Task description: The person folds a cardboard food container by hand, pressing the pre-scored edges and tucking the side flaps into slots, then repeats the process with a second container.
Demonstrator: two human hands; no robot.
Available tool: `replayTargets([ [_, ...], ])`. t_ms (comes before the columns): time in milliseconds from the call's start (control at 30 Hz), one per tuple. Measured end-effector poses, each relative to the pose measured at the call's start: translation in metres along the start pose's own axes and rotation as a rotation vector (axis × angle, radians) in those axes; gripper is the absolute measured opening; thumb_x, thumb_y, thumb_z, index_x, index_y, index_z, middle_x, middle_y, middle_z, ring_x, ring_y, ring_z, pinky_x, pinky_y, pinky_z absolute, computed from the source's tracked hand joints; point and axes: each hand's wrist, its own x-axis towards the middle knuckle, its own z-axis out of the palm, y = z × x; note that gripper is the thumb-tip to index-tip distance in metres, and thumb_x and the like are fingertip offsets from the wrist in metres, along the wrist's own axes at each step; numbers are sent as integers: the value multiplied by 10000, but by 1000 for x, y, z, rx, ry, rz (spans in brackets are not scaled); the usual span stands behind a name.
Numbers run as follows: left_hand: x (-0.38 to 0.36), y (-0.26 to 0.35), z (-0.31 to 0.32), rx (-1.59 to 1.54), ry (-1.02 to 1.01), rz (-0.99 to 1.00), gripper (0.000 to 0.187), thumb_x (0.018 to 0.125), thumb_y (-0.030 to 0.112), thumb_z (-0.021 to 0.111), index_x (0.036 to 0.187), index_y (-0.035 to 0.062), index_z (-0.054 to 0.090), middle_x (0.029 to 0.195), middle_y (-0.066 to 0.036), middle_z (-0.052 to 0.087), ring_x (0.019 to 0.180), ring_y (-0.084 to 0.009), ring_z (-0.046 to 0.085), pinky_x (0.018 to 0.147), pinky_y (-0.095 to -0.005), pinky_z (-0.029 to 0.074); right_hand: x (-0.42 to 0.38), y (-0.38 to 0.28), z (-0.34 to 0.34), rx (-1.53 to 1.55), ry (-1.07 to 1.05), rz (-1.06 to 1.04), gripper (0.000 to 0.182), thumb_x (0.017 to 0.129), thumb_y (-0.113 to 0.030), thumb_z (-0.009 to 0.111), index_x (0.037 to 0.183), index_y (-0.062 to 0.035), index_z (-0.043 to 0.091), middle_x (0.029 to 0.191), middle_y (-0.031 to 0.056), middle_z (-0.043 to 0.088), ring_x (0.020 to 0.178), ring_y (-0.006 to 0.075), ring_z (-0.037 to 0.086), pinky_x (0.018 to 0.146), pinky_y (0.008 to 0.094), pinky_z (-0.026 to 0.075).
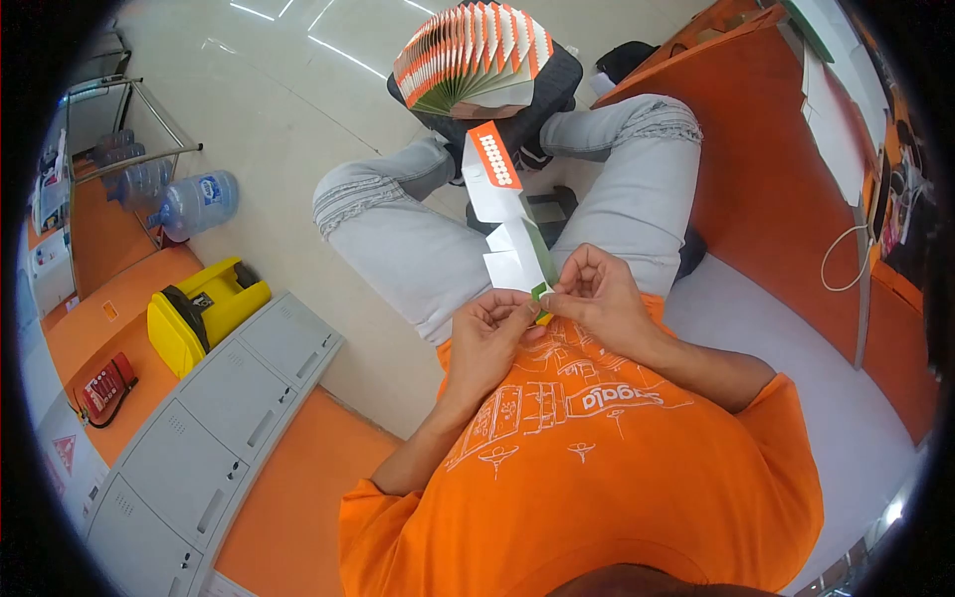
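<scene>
My left hand (489, 333) and my right hand (597, 294) meet in front of my chest and both pinch the lower end of a flat carton blank (509, 214). The blank is white with an orange dotted flap at its far end and a green edge near my fingers. It stands up over my lap, between my knees in light grey trousers. Beyond my knees a fanned stack of similar orange, white and green carton blanks (473, 55) rests on a black seat (557, 85).
An orange desk panel (776, 169) stands at the right with a white cable (846, 261) hanging beside it. At the left are grey lockers (219, 418), a yellow case (204, 308), a large water bottle (196, 204) and a red device (104, 383).
</scene>
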Motion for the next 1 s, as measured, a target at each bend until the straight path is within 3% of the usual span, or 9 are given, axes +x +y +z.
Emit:
replayTargets([
  [267, -2, -4, -3, -107, -31, -68, 182, 971, 41, 692, 1101, -88, 692, 1001, -139, 743, 814, -130, 721, 727, -202, 597, 1, -10, -12, 26, -91, 158, 155, 849, -5, 782, 912, 20, 642, 843, 43, 674, 724, 82, 638, 657, 203, 509],
  [367, -1, -8, -8, -147, -93, -114, 200, 962, 33, 704, 1128, -78, 702, 1009, -130, 743, 812, -121, 718, 730, -196, 593, -1, -14, -18, -129, -132, 174, 125, 851, -20, 787, 909, 36, 692, 849, 68, 708, 745, 95, 661, 672, 215, 529],
  [467, -1, -5, -10, -45, -131, -126, 206, 950, 42, 724, 1127, -63, 715, 1001, -116, 744, 805, -110, 715, 717, -184, 585, -4, -17, -21, -56, -139, 234, 122, 855, -40, 792, 893, 40, 708, 829, 80, 719, 742, 106, 669, 675, 232, 538],
  [800, 6, -9, -6, 6, -105, -64, 183, 946, 69, 744, 1091, -39, 717, 980, -98, 752, 734, -78, 674, 625, -174, 551, -15, 2, -12, -117, 46, 65, 107, 879, 8, 768, 886, 43, 667, 877, 112, 721, 789, 110, 680, 724, 242, 556],
  [867, 7, -14, -9, -2, -149, -42, 200, 957, 56, 726, 1131, -41, 712, 998, -101, 759, 830, -98, 702, 700, -199, 589, -16, 3, -11, -92, 66, 60, 114, 879, 5, 768, 879, 38, 658, 876, 111, 719, 797, 108, 678, 734, 246, 557],
  [1000, 5, -14, -5, -38, -141, -51, 216, 955, 52, 727, 1147, -46, 702, 1014, -107, 757, 865, -114, 712, 735, -211, 599, -17, -2, -10, -180, 85, 25, 148, 866, -5, 777, 851, 21, 632, 853, 91, 702, 794, 97, 665, 731, 247, 550],
])
